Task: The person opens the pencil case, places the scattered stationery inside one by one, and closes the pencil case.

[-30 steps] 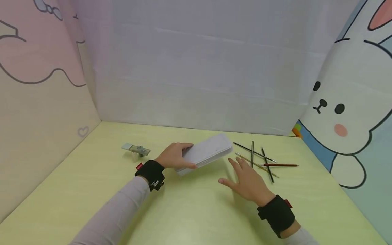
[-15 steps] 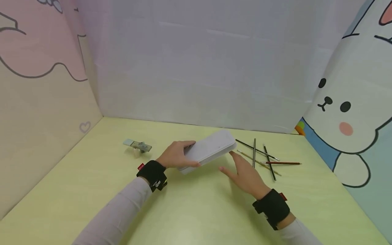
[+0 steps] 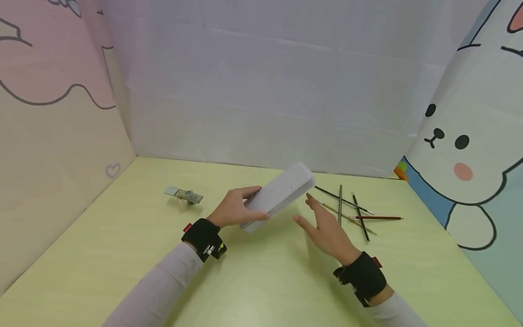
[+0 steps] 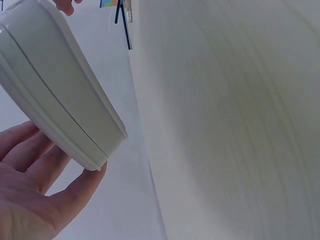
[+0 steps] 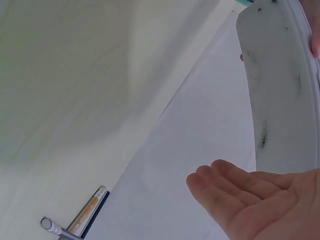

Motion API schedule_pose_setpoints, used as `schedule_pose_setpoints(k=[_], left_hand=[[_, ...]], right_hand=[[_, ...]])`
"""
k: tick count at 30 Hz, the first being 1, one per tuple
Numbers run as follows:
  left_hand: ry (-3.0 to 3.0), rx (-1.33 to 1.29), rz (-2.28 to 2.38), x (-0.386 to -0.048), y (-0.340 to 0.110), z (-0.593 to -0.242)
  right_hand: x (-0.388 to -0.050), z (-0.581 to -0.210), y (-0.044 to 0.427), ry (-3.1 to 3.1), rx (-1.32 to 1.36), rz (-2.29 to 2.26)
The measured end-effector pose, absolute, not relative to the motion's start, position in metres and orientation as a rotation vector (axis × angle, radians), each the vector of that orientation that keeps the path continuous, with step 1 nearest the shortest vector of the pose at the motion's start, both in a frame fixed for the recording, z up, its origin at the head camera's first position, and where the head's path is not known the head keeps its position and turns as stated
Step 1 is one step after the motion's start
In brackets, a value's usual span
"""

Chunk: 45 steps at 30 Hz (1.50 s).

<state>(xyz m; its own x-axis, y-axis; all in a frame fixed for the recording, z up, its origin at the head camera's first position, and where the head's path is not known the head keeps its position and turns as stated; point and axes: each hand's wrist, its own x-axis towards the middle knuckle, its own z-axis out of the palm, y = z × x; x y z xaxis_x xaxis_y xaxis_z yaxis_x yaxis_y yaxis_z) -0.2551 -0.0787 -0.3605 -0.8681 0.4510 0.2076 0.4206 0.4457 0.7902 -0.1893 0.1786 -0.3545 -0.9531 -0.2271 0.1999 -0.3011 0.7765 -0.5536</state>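
Observation:
A white pencil case (image 3: pixel 282 193), long with rounded corners and a seam along its side, is held up tilted above the table. My left hand (image 3: pixel 234 208) grips its near left end, thumb on the near side. In the left wrist view the case (image 4: pixel 60 85) looks closed. Dark smudges mark the underside of the case (image 5: pixel 280 95) in the right wrist view. My right hand (image 3: pixel 330 234) is just right of the case with fingers extended and thumb apart, holding nothing. Whether its fingertips touch the case I cannot tell.
Several pencils lie crossed on the table at right, among them a red pencil (image 3: pixel 377 217) and a black pencil (image 3: pixel 361 218). At left sits a small flat greenish piece (image 3: pixel 184 195) on a pale support. White sheeting (image 3: pixel 261 91) hangs behind the yellow table (image 3: pixel 261 290).
The pencil case has tilted more steeply, its far end rising in the left hand's grip. My right hand has come closer to the case and turned more edge-on.

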Motion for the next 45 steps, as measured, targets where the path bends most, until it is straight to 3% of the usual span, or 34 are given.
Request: schedule_pose_setpoints(k=[22, 33, 45], left_hand=[[2.403, 0.738, 1.689, -0.246, -0.074, -0.356], [2.313, 0.724, 1.746, -0.240, -0.071, -0.349], [2.304, 0.694, 1.749, -0.237, -0.070, -0.348]], right_hand=[[-0.206, -0.327, 0.178, -2.486, 0.313, 1.724], [-0.212, -0.293, 0.185, -2.282, 0.432, 2.034], [-0.215, -0.286, 0.176, -2.147, 0.452, 2.311]])
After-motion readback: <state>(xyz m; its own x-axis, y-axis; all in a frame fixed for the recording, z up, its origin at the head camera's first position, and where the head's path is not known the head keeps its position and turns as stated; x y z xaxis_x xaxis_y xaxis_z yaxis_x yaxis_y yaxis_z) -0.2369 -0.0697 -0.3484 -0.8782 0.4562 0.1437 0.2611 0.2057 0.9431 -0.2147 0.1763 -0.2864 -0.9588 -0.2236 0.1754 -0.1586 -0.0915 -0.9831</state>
